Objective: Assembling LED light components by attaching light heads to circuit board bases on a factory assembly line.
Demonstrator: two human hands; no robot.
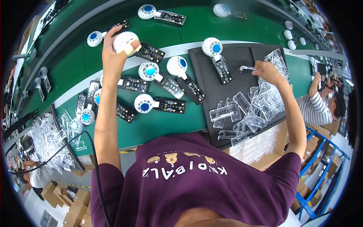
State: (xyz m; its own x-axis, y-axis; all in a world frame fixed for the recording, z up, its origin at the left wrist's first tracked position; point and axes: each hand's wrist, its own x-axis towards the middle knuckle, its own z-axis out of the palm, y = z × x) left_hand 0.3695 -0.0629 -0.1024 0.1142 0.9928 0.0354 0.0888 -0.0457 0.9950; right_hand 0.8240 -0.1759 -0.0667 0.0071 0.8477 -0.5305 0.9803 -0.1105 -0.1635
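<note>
My left hand [113, 56] is closed round the white round head of a handheld fan [124, 41], above the far edge of the work table. Pale yellow covers wrap some of its fingertips. A black circuit-board-patterned handle [152, 52] extends right from beside the held head and seems joined to it. At the right, my right hand [267, 72] pinches a small clear plastic frame [247, 68] over a black tray [242, 56]. Beneath and beside that hand lies a heap of similar clear plastic frames [264, 96]. One fan [221, 68] rests on the tray's left part.
Several fans [160, 104] with blue-centred white heads lie on the green table [166, 125] between my arms. More stand along the green belt [204, 28] beyond. Another heap of clear parts [49, 134] fills a tray at left. A black cable [92, 147] hangs by my left arm. A striped-sleeved person [315, 108] sits at right.
</note>
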